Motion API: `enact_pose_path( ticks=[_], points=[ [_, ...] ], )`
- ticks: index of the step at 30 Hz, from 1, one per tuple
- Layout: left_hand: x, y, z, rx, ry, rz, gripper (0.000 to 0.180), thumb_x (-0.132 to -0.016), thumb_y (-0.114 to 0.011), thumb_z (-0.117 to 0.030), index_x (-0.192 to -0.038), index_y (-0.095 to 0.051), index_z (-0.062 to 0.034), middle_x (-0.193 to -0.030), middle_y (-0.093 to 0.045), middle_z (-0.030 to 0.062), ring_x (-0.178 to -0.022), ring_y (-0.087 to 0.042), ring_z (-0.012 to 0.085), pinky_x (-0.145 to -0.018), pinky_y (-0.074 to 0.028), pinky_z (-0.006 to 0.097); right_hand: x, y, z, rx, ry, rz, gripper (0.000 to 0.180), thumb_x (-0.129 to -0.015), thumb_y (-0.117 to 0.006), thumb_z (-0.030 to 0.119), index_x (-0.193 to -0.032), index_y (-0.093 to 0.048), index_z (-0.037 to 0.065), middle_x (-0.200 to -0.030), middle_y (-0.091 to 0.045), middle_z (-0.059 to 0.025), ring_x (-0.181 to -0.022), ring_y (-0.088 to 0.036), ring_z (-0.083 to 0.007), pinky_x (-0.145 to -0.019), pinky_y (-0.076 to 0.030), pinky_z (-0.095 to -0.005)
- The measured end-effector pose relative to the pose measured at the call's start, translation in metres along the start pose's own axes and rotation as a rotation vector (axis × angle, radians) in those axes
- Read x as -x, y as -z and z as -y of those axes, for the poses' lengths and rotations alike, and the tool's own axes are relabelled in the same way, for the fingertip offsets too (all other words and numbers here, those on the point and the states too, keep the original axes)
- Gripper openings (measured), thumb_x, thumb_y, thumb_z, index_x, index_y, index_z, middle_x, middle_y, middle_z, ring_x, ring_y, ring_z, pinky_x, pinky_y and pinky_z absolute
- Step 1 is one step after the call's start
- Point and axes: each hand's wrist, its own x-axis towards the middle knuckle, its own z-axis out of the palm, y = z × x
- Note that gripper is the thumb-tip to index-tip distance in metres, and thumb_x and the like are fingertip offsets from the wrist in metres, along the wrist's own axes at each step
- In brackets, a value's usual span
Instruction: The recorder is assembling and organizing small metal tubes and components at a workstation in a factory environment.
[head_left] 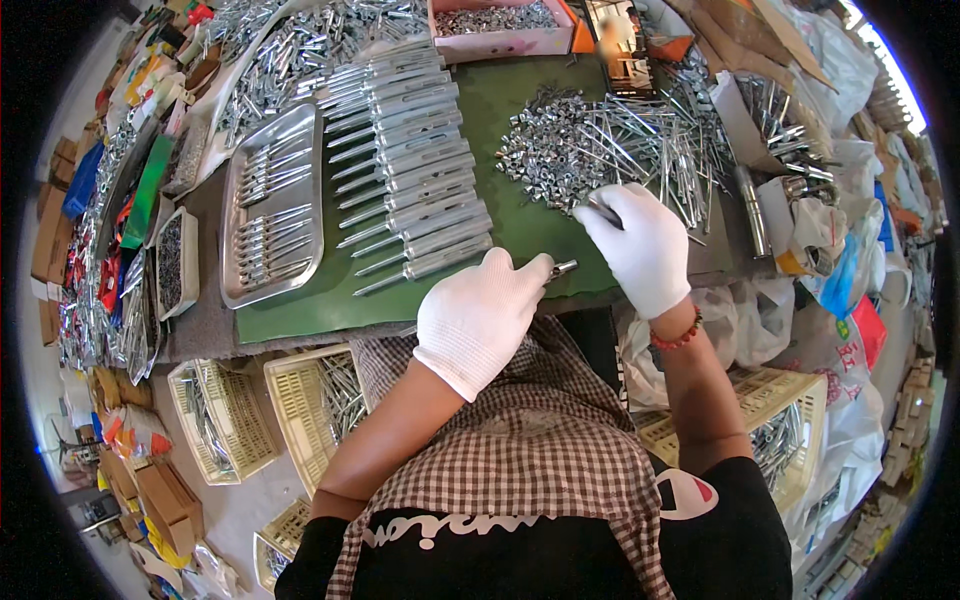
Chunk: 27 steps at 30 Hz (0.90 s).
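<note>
Apron (520, 440): checked brown and white, just below the left fingers.
Left hand (478, 325): white-gloved, fingers curled and pressed together round a metal tube (566, 267), one end poking out past the thumb and forefinger.
Right hand (642, 250): white-gloved, thumb and fingers bent toward each other at a small dark metal piece (606, 214); cannot tell whether they pinch it.
Green mat (400, 318): under the fingers of both hands.
Row of metal sleeves (440, 215): side by side from just beyond the left fingers, thin rods pointing left.
Steel tray (318, 235): left of that row, well apart from the left fingers, holding two groups of metal parts.
Small metal fittings (540, 150): heaped just beyond the right fingertips.
Long pins (650, 140): strewn beyond the right fingers.
Pink box (500, 43): farthest, full of small fittings.
</note>
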Motion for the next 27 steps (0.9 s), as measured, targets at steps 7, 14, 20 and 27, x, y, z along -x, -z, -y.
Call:
enact_pose_path(
  ticks=[7,14,20,27],
  points=[
    [0.001,-0.004,0.003,-0.001,-0.021,-0.040,0.019,-0.088,-0.058,-0.025,-0.107,-0.060,-0.0222,-0.077,-0.052,0.0070,-0.060,-0.059,0.0254,-0.051,-0.048,0.037,0.002,-0.007,0.005,0.159,0.010,0.112,0.017,-0.081,-0.068,0.025,-0.085,-0.064,0.010,-0.081,-0.061,-0.0115,-0.076,-0.062,-0.0329,-0.064,-0.048,-0.0418],
    [-0.002,-0.003,0.005,0.003,-0.017,-0.005,0.020,-0.088,-0.057,-0.025,-0.108,-0.060,-0.0223,-0.077,-0.053,0.0071,-0.059,-0.059,0.0263,-0.051,-0.048,0.038,0.000,-0.011,0.012,0.114,0.036,0.141,0.016,-0.079,-0.071,0.019,-0.089,-0.066,0.007,-0.084,-0.063,-0.0105,-0.076,-0.063,-0.0309,-0.066,-0.049,-0.0374],
    [-0.003,0.000,0.006,0.057,0.009,0.043,0.021,-0.088,-0.057,-0.026,-0.108,-0.060,-0.0219,-0.078,-0.054,0.0091,-0.062,-0.061,0.0288,-0.053,-0.049,0.041,0.014,0.004,0.013,-0.093,0.074,0.182,0.013,-0.080,-0.068,0.018,-0.090,-0.066,0.010,-0.083,-0.062,-0.0096,-0.075,-0.063,-0.0302,-0.065,-0.050,-0.0369],
    [-0.001,0.002,0.005,0.075,0.015,0.046,0.024,-0.088,-0.058,-0.025,-0.111,-0.062,-0.0214,-0.078,-0.056,0.0091,-0.063,-0.061,0.0294,-0.054,-0.049,0.041,0.036,0.004,0.019,-0.073,0.154,0.178,0.009,-0.079,-0.068,0.013,-0.087,-0.067,0.012,-0.083,-0.063,-0.0072,-0.073,-0.063,-0.0280,-0.063,-0.050,-0.0363]
  ],
)
